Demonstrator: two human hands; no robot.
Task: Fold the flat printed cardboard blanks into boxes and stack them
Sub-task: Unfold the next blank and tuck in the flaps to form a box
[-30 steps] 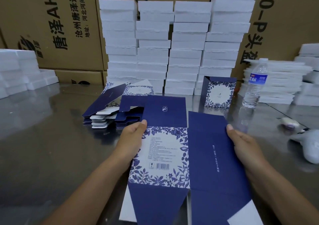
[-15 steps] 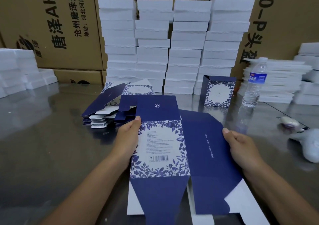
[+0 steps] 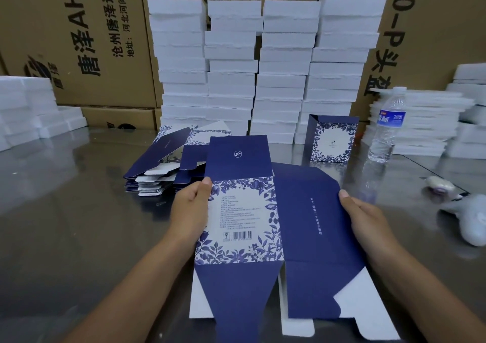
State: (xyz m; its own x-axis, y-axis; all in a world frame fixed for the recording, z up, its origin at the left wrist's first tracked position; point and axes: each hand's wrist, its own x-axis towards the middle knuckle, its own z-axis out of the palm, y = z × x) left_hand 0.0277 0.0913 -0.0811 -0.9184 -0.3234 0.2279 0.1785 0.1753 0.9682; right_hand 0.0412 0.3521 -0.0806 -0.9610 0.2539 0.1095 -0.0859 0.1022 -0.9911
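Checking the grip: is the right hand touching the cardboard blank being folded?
Touching. Head view: the right hand holds the cardboard blank by its navy edge, thumb on top.

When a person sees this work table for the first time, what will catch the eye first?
Most striking is the blue floral blank at the centre, pinched at its side edges by the left hand and the right hand. Behind it, four tall white stacks rise against brown cartons. One folded box stands upright at their foot on the right, near a water bottle.
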